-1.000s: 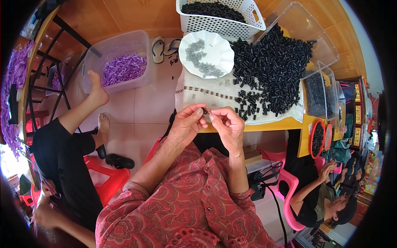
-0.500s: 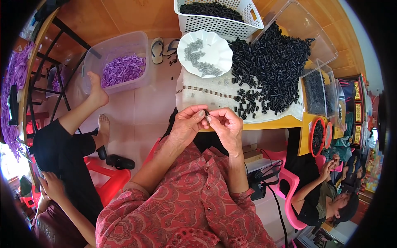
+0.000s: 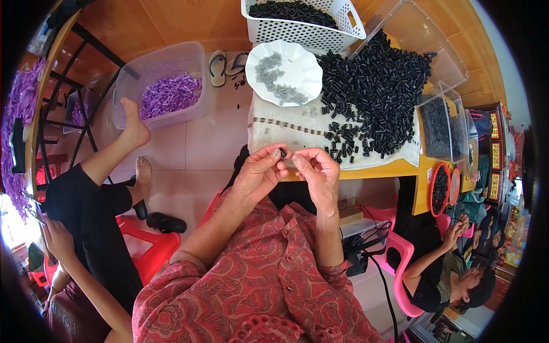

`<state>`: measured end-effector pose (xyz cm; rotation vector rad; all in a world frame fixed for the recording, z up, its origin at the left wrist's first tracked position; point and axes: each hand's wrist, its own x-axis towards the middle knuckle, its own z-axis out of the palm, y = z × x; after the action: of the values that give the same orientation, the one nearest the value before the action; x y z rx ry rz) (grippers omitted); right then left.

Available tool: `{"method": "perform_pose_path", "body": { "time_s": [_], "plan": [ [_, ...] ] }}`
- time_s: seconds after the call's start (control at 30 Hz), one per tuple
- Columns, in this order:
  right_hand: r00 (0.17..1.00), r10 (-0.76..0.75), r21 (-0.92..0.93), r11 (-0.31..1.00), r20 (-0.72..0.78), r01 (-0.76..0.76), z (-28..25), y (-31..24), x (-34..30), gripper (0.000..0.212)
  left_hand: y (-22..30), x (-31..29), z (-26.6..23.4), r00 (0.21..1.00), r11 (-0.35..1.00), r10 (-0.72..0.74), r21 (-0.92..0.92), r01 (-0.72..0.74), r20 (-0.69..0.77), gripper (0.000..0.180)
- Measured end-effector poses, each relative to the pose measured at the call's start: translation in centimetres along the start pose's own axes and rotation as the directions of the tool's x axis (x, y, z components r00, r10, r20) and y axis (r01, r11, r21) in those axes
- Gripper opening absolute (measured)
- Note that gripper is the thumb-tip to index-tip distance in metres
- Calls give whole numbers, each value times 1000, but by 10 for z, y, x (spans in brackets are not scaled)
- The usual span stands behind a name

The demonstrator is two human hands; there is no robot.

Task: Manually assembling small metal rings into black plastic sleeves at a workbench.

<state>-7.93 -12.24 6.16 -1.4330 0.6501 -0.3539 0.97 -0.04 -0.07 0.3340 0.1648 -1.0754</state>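
Both my hands are together just in front of the table's near edge. A small black tubular piece [image 3: 282, 152] is pinched between the thumb and fingers of my left hand [image 3: 260, 172]. Close beside it, my right hand [image 3: 318, 171] has its thumb and forefinger pressed together; whatever is in that pinch is too small to make out. Ahead lies a large pile of short black tubes [image 3: 383, 91] on a white cloth [image 3: 274, 127]. A white scalloped plate [image 3: 306, 66] bears many small clear pieces [image 3: 271, 71].
Behind the plate stands a white perforated basket [image 3: 297, 35] of black pieces. Clear bins [image 3: 443, 128] and a red round tray [image 3: 438, 188] sit at right. A tub of purple pieces [image 3: 171, 96] is on the floor. People sit on both sides.
My fingertips have drawn slightly apart, the right hand shifting a little to the right. The black piece now shows more plainly in my left fingers. The person at left has moved a hand.
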Motion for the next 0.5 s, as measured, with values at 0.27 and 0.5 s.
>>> {"method": "perform_pose_path", "body": {
  "time_s": [0.27, 0.5],
  "plan": [
    [995, -97, 56, 994, 11, 96, 5, -5, -4, 12, -6, 0, 2, 997, 995, -69, -70, 70, 24, 24],
    [964, -258, -190, 951, -62, 242, 7, 2, -9, 6, -12, -2, 6, 999, 981, 47, 190, -42, -23, 24]
  ]
}}
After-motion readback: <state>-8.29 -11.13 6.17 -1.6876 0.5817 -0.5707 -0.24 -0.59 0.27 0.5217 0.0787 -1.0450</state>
